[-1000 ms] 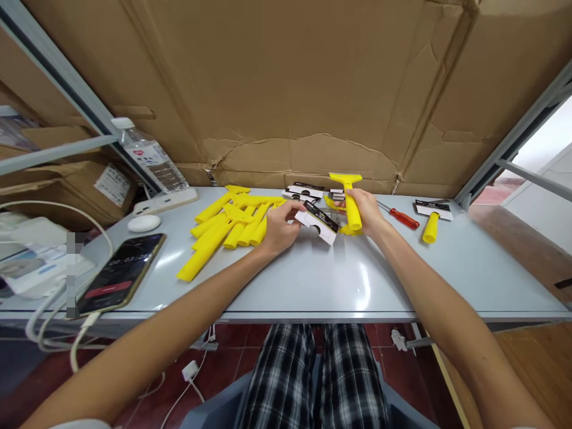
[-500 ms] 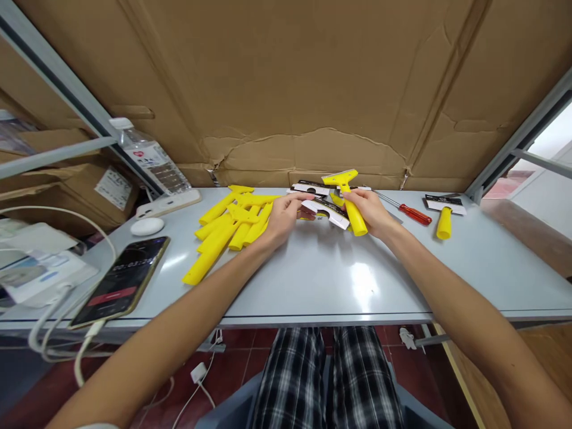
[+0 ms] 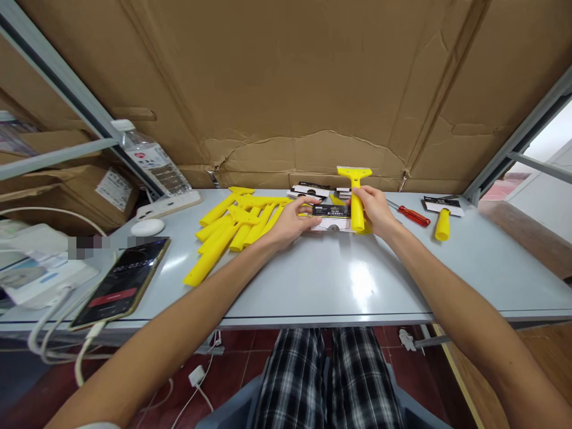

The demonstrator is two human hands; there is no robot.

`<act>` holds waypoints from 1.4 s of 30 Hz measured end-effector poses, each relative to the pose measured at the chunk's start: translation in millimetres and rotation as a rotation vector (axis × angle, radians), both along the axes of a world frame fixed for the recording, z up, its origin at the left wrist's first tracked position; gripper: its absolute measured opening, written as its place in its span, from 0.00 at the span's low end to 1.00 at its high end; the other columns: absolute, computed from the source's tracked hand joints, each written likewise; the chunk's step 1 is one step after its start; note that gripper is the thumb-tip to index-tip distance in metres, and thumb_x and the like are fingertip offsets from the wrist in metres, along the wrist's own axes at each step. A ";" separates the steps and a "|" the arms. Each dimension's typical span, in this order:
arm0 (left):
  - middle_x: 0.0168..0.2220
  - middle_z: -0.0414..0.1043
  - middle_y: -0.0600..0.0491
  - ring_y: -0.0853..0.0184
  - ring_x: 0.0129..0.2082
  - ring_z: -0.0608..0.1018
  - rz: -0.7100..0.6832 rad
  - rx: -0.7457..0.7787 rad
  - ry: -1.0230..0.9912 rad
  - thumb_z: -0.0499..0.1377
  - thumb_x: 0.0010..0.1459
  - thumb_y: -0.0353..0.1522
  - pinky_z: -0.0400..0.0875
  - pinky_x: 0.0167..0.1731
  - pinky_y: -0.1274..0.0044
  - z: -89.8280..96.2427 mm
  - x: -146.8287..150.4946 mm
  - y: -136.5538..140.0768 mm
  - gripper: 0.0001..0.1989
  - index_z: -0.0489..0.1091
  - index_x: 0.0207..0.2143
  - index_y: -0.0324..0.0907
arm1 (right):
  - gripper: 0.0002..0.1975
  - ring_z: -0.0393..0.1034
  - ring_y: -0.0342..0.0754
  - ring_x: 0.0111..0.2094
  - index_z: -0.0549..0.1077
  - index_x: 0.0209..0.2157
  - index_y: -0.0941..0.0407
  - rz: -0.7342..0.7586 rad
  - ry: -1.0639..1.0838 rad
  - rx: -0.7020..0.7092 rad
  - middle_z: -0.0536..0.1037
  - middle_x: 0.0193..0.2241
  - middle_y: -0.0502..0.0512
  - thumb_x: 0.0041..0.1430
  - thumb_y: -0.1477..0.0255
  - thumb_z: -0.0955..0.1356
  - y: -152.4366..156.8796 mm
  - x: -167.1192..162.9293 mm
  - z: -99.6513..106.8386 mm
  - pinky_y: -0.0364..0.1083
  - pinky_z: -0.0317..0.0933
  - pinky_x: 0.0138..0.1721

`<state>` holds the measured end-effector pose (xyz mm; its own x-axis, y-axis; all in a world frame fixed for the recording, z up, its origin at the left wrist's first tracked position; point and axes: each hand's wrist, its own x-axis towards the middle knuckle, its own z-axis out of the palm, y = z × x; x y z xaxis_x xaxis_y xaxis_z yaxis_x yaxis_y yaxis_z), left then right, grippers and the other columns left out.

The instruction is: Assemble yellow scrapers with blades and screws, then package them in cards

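My left hand point(image 3: 292, 221) pinches the left end of a black-and-white printed card package point(image 3: 330, 224) with a round notch on its lower edge. A yellow scraper point(image 3: 356, 205) stands head-up in my right hand point(image 3: 376, 210), its handle crossing the package's right end. Part of another yellow piece shows beneath it. Left of my left hand lies a heap of yellow scraper handles point(image 3: 218, 244). More card packages point(image 3: 308, 190) lie behind my hands.
A red-handled screwdriver point(image 3: 413, 215) lies on the right, beside a yellow scraper point(image 3: 442, 225) with a card on its head. To the left are a phone point(image 3: 123, 283), a white round case point(image 3: 147, 227), a power strip point(image 3: 170, 204) and a water bottle point(image 3: 154, 158). Cardboard point(image 3: 304, 89) walls the back.
The card package has levelled out and turned its printed face towards me. My right hand has brought the scraper more upright and slightly right. My left hand has shifted a little right.
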<state>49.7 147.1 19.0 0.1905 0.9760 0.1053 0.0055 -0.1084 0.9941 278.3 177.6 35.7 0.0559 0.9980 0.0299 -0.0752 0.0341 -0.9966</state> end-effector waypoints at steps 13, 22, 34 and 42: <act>0.45 0.77 0.50 0.66 0.35 0.82 -0.031 -0.054 -0.180 0.76 0.48 0.34 0.85 0.33 0.69 -12.0 1.3 7.4 0.22 0.68 0.38 0.40 | 0.09 0.74 0.45 0.31 0.69 0.44 0.52 -0.024 0.180 -0.082 0.81 0.38 0.52 0.64 0.65 0.69 0.4 0.3 5.0 0.43 0.70 0.29; 0.27 0.74 0.53 0.77 0.19 0.73 0.156 -0.537 -0.472 0.59 0.71 0.28 0.74 0.20 0.88 4.2 2.4 10.1 0.09 0.72 0.34 0.38 | 0.09 0.76 0.45 0.32 0.67 0.43 0.52 0.116 0.259 -0.051 0.80 0.37 0.53 0.66 0.64 0.69 -6.3 -2.3 8.1 0.49 0.78 0.38; 0.36 0.80 0.47 0.73 0.29 0.79 -0.053 -0.463 -0.568 0.64 0.64 0.27 0.81 0.33 0.83 5.4 0.9 4.5 0.03 0.76 0.36 0.36 | 0.06 0.73 0.43 0.28 0.68 0.40 0.55 0.127 0.235 -0.066 0.77 0.32 0.52 0.67 0.68 0.68 -3.2 -6.3 3.8 0.47 0.76 0.35; 0.35 0.80 0.49 0.67 0.35 0.81 -0.031 -0.150 -0.206 0.73 0.49 0.27 0.81 0.40 0.75 -9.2 4.8 2.4 0.10 0.77 0.33 0.37 | 0.09 0.74 0.45 0.30 0.69 0.42 0.53 0.129 0.186 -0.079 0.79 0.35 0.53 0.66 0.64 0.69 -5.3 -5.5 4.3 0.47 0.74 0.33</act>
<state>54.5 149.5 9.8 0.2103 0.9776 -0.0005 -0.1999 0.0435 0.9789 272.8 172.3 40.0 -0.0748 0.9961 -0.0478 -0.2563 -0.0655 -0.9644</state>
